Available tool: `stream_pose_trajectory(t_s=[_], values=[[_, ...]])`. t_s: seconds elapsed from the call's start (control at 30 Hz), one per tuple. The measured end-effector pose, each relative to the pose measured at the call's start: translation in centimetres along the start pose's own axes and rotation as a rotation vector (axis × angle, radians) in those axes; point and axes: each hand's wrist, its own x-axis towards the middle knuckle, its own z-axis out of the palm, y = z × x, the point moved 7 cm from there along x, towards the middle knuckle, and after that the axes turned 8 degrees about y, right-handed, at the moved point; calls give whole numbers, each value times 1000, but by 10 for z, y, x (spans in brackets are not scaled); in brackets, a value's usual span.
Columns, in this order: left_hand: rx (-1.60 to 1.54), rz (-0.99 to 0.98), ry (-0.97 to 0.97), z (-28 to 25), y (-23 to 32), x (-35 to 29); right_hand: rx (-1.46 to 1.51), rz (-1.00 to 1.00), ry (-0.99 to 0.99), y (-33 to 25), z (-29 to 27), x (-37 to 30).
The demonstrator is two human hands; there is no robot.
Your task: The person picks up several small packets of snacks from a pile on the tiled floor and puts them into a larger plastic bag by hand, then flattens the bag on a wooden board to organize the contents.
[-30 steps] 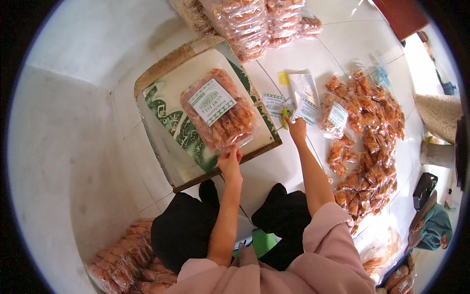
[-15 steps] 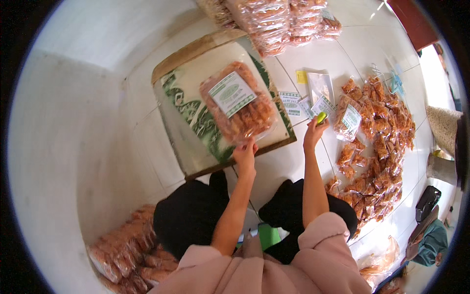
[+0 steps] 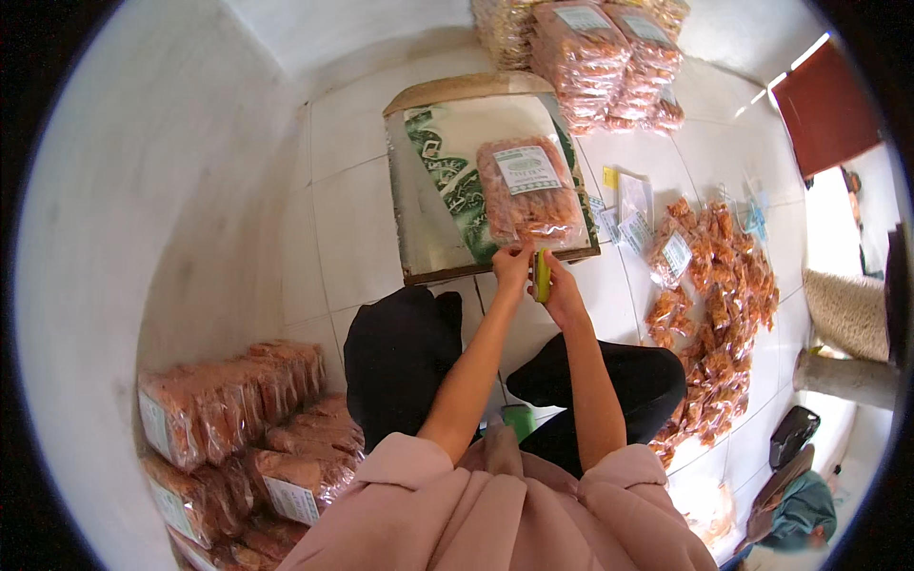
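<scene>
A clear plastic bag (image 3: 535, 211) of reddish-brown snacks, with a white-and-green label, lies on a low box-like table (image 3: 440, 249) with a green-patterned top. My left hand (image 3: 513, 266) pinches the bag's near edge at the table's front. Close beside it, my right hand (image 3: 566, 300) grips a small yellow-green stapler (image 3: 543, 276), held upright at the bag's near right end. Whether its jaws touch the plastic, I cannot tell.
Several small snack packets (image 3: 728, 305) are heaped on the tiled floor to the right, near a labelled bag (image 3: 672, 253) and loose labels (image 3: 635, 231). Filled bags are stacked at the back (image 3: 586, 71) and at the lower left (image 3: 224, 404). A wall (image 3: 190, 162) rises on the left.
My right hand has brought the stapler left, from beside the labels to the bag's near edge. My left hand still pinches the bag. The whole view has shifted.
</scene>
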Motion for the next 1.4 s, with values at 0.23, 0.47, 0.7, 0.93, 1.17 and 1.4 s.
stream_pose_trajectory(t_s=[0.23,0.47,0.7,0.93,1.17,1.4], values=[[161,78,57,-14,3,0,3,50,36,-5,7,8],[99,72,21,-10,-2,6,11,9,163,-6,3,23],[106,35,48,-14,-7,12,94,16,173,2,9,25],[132,-19,-4,-4,-3,1,38,-108,288,-8,2,26],[-349,-237,-308,21,-2,-19,99,-174,449,7,-19,35],[-232,-263,-246,10,-9,-11,58,-126,455,12,-8,34]])
